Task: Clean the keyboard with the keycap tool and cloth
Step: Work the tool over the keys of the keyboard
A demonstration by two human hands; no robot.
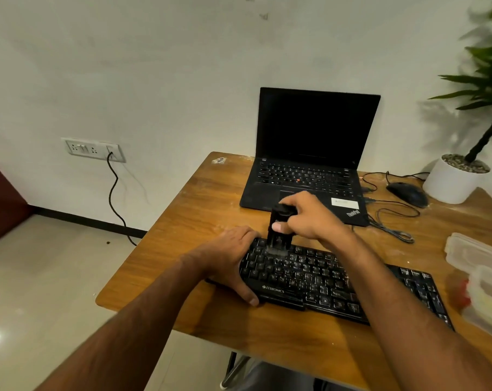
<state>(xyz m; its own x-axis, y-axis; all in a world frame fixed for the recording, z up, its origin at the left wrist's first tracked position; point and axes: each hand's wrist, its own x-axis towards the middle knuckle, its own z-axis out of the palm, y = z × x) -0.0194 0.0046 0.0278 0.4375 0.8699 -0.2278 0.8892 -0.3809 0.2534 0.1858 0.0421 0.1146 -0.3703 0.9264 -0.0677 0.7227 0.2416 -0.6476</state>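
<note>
Behind the keyboard [309, 275] sit a laptop [304, 176], mouse [407, 194] and potted plant [450, 183].

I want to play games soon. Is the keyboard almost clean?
Not yet. Nothing looks finished: I see no keys taken off the keyboard. Right now the left hand grips its left end while the right hand holds the black tool upright on the top-left keys. Wiping is left, and no cloth is in view.

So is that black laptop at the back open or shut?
Open: the black laptop has its lid raised, showing a dark screen and its keys.
</note>
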